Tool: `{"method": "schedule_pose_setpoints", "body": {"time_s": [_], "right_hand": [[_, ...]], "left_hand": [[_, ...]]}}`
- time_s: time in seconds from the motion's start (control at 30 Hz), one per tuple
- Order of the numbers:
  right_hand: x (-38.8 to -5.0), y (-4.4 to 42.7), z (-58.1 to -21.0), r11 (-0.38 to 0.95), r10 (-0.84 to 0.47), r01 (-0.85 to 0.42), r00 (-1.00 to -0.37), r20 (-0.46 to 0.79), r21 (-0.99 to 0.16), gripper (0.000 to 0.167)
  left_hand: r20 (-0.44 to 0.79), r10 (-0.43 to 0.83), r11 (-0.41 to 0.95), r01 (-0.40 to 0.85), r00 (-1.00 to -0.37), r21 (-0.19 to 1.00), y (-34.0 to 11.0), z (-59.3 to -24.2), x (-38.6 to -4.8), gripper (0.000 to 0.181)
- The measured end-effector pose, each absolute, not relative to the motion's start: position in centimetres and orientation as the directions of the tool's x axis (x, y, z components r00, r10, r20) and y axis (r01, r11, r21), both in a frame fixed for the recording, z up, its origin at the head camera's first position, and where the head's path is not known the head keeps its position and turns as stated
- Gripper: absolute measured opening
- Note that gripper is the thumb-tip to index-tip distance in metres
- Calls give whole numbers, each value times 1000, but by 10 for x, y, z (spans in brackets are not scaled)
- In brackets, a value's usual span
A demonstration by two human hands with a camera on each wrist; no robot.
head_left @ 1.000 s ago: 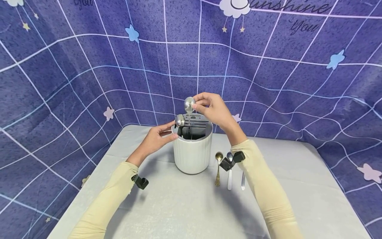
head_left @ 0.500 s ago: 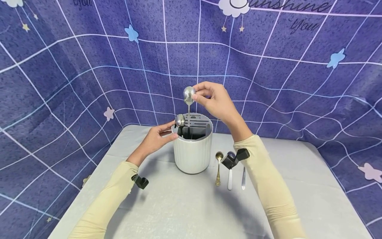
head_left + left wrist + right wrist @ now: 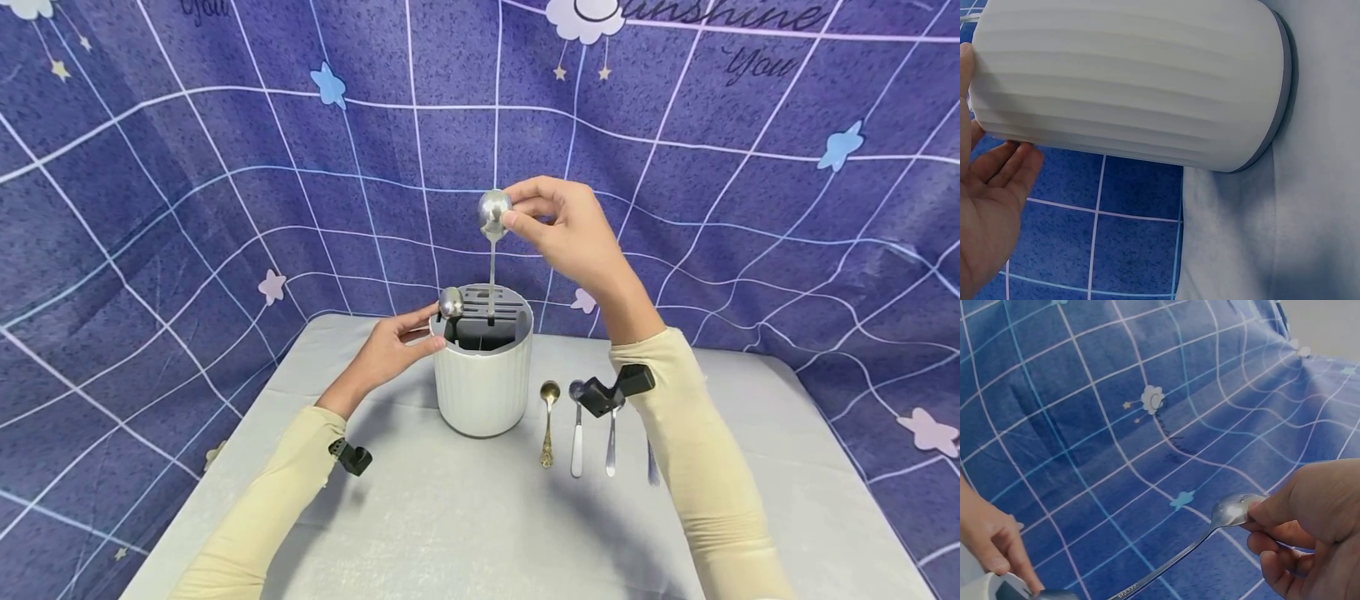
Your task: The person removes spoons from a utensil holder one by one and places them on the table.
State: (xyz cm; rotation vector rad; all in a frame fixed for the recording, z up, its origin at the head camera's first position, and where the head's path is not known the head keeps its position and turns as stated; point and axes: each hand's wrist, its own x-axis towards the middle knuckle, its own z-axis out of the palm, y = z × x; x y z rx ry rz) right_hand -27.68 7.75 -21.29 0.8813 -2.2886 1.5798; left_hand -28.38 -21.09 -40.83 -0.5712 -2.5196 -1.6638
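Note:
My right hand (image 3: 566,223) pinches a silver spoon (image 3: 493,218) by its bowl, the handle pointing down over a white ribbed utensil holder (image 3: 480,392). The handle's lower end appears level with the slotted grey part of the holder's top. In the right wrist view, thumb and fingers hold the edge of the spoon bowl (image 3: 1235,510). My left hand (image 3: 390,350) grips the holder's left rim, thumb in front and fingers at the side. Another spoon (image 3: 452,302) stands in the holder beside those fingers, bowl up. Its handle is mostly hidden.
Right of the holder, a gold spoon (image 3: 547,425), a white-handled spoon (image 3: 577,442) and a silver spoon (image 3: 611,446) lie in a row. Another utensil (image 3: 652,465) is partly hidden by the right sleeve. A patterned blue cloth (image 3: 375,208) surrounds the grey-covered table (image 3: 420,517).
My right hand has risen and shifted right, drawing the spoon upward so more of its handle shows. The left hand keeps its place on the holder.

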Motion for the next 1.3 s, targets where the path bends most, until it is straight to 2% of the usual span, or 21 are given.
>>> {"method": "schedule_pose_setpoints", "body": {"time_s": [0.37,0.63,1.3], "right_hand": [[-273,107,-210,255,-244,-562,-825,510,-787,21],[-277,136,-226,285,-180,-511,-860,478,-811,23],[-291,205,-266,384,-117,-378,-925,362,-842,26]], "left_hand": [[279,257,337,356,-925,872,-213,-411,-285,60],[280,254,337,356,-926,872,-212,-410,-283,61],[282,255,342,359,-925,868,-212,-410,-284,61]]}}
